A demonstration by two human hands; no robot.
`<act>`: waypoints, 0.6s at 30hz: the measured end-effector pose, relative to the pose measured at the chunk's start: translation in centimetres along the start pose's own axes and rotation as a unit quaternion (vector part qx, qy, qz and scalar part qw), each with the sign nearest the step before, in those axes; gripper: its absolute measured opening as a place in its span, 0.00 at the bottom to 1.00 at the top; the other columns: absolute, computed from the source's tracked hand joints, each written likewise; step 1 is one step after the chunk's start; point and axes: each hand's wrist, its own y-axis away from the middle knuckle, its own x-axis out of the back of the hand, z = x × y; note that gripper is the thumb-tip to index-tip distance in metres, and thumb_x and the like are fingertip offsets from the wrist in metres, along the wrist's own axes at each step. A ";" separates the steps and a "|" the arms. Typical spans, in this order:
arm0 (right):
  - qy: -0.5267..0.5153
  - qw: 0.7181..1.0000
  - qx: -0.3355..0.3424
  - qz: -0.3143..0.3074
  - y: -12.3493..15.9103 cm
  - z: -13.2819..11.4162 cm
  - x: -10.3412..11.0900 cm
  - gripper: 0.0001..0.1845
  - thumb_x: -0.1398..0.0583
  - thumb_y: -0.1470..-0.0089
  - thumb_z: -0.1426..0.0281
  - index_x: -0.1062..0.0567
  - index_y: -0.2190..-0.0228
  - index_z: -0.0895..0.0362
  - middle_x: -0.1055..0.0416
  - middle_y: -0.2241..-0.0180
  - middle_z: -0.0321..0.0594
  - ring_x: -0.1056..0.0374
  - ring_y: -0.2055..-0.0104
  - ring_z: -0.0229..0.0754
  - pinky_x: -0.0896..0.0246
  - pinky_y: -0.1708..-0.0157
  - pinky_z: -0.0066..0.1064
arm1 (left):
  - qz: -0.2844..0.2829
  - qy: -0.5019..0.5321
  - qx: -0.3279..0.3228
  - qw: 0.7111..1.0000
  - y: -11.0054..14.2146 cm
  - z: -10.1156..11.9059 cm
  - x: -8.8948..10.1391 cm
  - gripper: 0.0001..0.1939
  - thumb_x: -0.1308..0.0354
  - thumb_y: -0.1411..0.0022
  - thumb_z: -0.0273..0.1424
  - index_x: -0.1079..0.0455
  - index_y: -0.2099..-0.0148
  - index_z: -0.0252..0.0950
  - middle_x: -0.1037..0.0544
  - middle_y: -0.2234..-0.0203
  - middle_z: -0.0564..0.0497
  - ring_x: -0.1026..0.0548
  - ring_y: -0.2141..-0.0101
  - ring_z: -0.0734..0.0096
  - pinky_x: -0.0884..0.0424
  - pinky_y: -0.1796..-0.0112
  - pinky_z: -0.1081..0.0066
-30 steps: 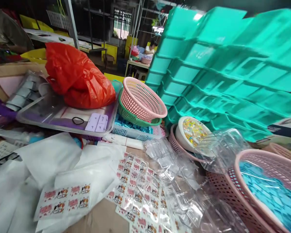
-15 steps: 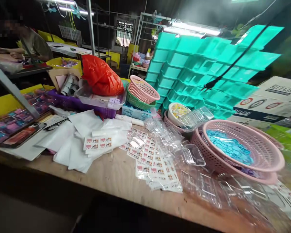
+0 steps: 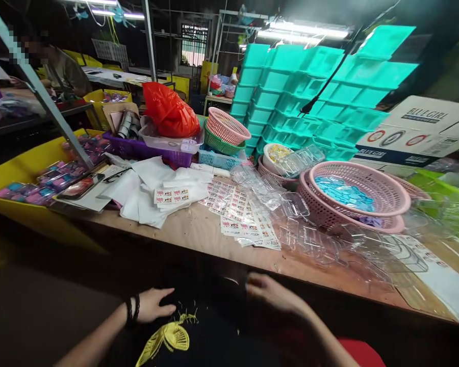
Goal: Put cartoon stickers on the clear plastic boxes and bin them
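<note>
My left hand (image 3: 155, 305), with dark bands at its wrist, is low in the view over dark clothing with a yellow embroidered motif (image 3: 172, 336). Its fingers are apart and nothing shows in them. Below the table's front edge, my right hand (image 3: 268, 291) has bent fingers smeared by motion, so whether it holds anything is unclear. A thin pale arc lies just left of it. Nearest on the tabletop are sticker sheets (image 3: 248, 224) with small pink and dark pictures. Clear plastic cases (image 3: 309, 242) are spread to their right.
Pink baskets (image 3: 398, 204) with blue pieces stand at right, before stacked turquoise bins (image 3: 290, 81). White papers (image 3: 147, 196) lie left of centre. A yellow bin (image 3: 7, 176) of packed items, a slanting metal post (image 3: 42, 92) and a red bag (image 3: 170, 112) are leftward. Another person sits far left.
Both my hands and forearms have come into view from below. The camera view has shifted, so the tabletop now appears higher and the yellow bin at left shows more fully.
</note>
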 end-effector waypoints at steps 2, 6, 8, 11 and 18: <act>0.038 0.993 0.069 0.085 -3.2 -2.3 2.8 0.15 0.43 0.38 0.60 0.22 0.61 0.56 0.22 0.62 0.41 0.27 0.58 0.46 0.33 0.55 0.35 | -0.018 0.045 -0.084 0.995 0.9 4.5 3.1 0.36 0.42 0.42 0.52 0.31 0.36 0.40 0.22 0.45 0.44 0.24 0.45 0.56 0.32 0.44 0.63; 0.149 0.935 0.014 0.320 -12.2 -8.2 6.9 0.28 0.44 0.39 0.59 0.35 0.42 0.59 0.35 0.39 0.54 0.32 0.44 0.49 0.38 0.48 0.36 | 0.144 0.082 -0.165 0.972 0.0 11.5 8.1 0.28 0.41 0.41 0.45 0.26 0.42 0.38 0.18 0.52 0.44 0.21 0.52 0.57 0.28 0.49 0.63; 0.165 0.929 -0.003 0.332 -15.8 -10.4 7.7 0.31 0.43 0.40 0.59 0.39 0.40 0.63 0.36 0.40 0.60 0.34 0.42 0.53 0.38 0.49 0.38 | 0.238 0.077 -0.177 0.952 -1.0 12.9 9.6 0.25 0.39 0.42 0.41 0.23 0.45 0.38 0.18 0.53 0.43 0.20 0.52 0.55 0.28 0.49 0.61; 0.193 0.925 -0.028 0.326 -18.3 -11.8 8.1 0.23 0.43 0.42 0.68 0.32 0.47 0.65 0.25 0.54 0.59 0.28 0.53 0.54 0.36 0.57 0.39 | 0.301 0.117 -0.179 0.929 -2.8 13.3 10.7 0.21 0.39 0.42 0.40 0.22 0.49 0.36 0.17 0.56 0.42 0.20 0.55 0.55 0.26 0.51 0.59; 0.319 0.874 0.111 0.350 -15.6 -13.3 4.9 0.21 0.53 0.41 0.79 0.27 0.52 0.65 0.29 0.53 0.65 0.37 0.45 0.63 0.44 0.47 0.55 | 0.235 0.401 -0.137 0.875 -8.8 16.6 8.2 0.34 0.36 0.43 0.41 0.35 0.36 0.39 0.34 0.37 0.39 0.25 0.49 0.57 0.27 0.53 0.63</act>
